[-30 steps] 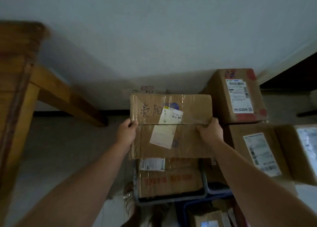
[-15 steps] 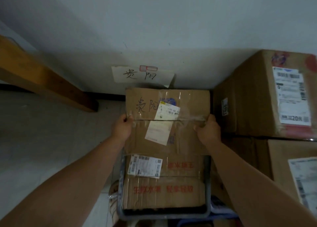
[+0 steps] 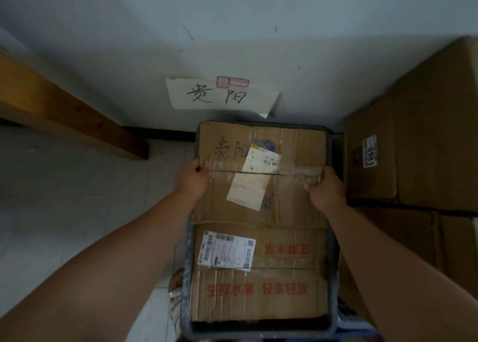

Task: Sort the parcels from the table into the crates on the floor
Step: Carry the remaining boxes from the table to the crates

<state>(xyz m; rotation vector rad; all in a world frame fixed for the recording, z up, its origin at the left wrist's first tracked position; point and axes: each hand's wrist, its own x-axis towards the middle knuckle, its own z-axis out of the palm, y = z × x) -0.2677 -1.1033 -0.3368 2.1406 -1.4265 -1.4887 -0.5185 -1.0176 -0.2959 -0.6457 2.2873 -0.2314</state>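
Hands, left (image 3: 192,177) and right (image 3: 324,187), grip side edges of cardboard parcel (image 3: 261,176) over grey crate (image 3: 186,264), above another parcel (image 3: 258,277).

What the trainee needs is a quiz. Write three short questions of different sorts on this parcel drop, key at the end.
1. True or false: the left hand and the right hand each grip a side edge of the parcel.
2. The parcel is over: A) bare floor; B) the red-printed box in the grey crate; C) a wooden table.
3. Fill in: the parcel's handwriting matches the ____ on the wall.
Key: 1 true; 2 B; 3 paper sign.
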